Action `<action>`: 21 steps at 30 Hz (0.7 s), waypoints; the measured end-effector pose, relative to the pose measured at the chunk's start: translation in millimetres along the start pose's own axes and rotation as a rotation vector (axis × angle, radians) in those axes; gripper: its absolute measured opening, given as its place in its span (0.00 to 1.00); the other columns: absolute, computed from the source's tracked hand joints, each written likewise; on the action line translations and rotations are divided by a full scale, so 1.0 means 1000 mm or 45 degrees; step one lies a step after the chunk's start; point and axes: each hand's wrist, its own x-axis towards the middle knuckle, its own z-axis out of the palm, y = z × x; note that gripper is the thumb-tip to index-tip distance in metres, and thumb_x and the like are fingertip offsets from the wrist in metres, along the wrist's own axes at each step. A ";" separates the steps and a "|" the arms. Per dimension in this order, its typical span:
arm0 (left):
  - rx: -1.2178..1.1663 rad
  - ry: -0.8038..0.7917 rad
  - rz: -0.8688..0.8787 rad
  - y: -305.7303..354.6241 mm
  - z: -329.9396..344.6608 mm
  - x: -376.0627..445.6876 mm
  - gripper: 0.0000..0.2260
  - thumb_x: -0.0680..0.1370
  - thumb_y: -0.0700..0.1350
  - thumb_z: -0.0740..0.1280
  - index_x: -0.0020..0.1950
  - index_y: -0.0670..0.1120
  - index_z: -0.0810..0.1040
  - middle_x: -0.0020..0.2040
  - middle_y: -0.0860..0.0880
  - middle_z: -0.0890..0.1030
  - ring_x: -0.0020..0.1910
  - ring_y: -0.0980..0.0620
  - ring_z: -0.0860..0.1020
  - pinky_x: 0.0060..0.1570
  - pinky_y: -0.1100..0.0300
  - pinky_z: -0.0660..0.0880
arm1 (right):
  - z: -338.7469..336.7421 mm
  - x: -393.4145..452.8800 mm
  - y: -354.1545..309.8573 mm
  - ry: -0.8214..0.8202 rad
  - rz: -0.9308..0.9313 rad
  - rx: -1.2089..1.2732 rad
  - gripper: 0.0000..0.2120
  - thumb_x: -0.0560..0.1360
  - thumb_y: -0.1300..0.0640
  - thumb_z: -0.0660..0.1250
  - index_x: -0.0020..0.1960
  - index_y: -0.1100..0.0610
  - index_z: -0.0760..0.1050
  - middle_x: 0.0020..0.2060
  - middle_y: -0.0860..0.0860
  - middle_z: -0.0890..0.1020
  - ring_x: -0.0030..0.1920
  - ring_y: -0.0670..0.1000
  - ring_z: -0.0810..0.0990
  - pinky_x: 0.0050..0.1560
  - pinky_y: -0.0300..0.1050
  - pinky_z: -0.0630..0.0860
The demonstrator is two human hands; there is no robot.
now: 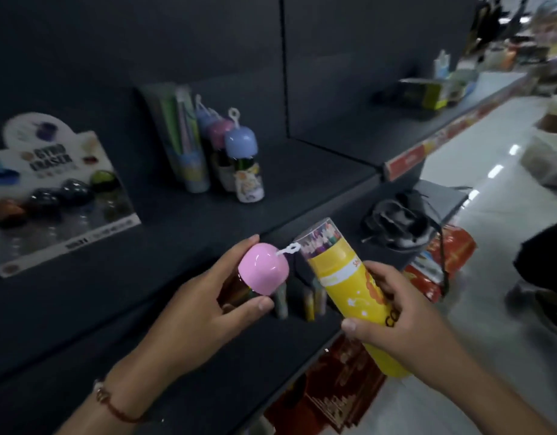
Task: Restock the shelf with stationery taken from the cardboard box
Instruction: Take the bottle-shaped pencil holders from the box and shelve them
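Observation:
My left hand grips a small bottle-shaped stationery case with a pink dome cap and a white loop on top. My right hand holds a yellow tube of coloured pencils with a clear lid, tilted up to the left. Both are held in front of the dark shelf. On that shelf stand several like items: two tall pencil tubes and capped bottle cases, the nearest with a blue cap. The cardboard box is not in view.
An eraser display card leans at the shelf's left. A lower shelf holds small tubes and a dark bundle. Red packages lie below. A red price strip edges the right shelf. White floor lies to the right.

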 end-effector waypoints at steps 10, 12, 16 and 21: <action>-0.323 0.421 -0.011 0.023 -0.015 0.092 0.20 0.68 0.65 0.65 0.59 0.77 0.70 0.60 0.67 0.78 0.59 0.67 0.76 0.50 0.76 0.70 | -0.024 0.196 -0.046 -0.024 -0.308 0.409 0.20 0.63 0.41 0.69 0.55 0.40 0.74 0.45 0.37 0.83 0.43 0.38 0.82 0.38 0.32 0.76; -0.299 0.516 -0.001 0.031 -0.015 0.111 0.19 0.68 0.64 0.64 0.59 0.77 0.70 0.60 0.68 0.77 0.59 0.68 0.76 0.50 0.75 0.71 | -0.030 0.237 -0.054 -0.010 -0.327 0.474 0.13 0.68 0.46 0.66 0.52 0.41 0.74 0.40 0.37 0.82 0.39 0.37 0.80 0.34 0.29 0.73; -0.371 0.749 0.080 0.036 -0.012 0.139 0.20 0.70 0.60 0.64 0.63 0.67 0.72 0.60 0.65 0.79 0.58 0.65 0.78 0.49 0.75 0.73 | -0.023 0.319 -0.064 -0.105 -0.316 0.531 0.06 0.76 0.50 0.67 0.53 0.43 0.74 0.42 0.41 0.80 0.38 0.40 0.79 0.42 0.39 0.74; -0.419 1.021 0.168 0.022 -0.004 0.152 0.18 0.77 0.44 0.64 0.66 0.57 0.71 0.57 0.65 0.80 0.57 0.65 0.78 0.48 0.73 0.74 | 0.015 0.396 -0.072 -0.307 -0.422 0.449 0.18 0.73 0.58 0.74 0.60 0.54 0.71 0.47 0.50 0.81 0.44 0.48 0.82 0.40 0.42 0.76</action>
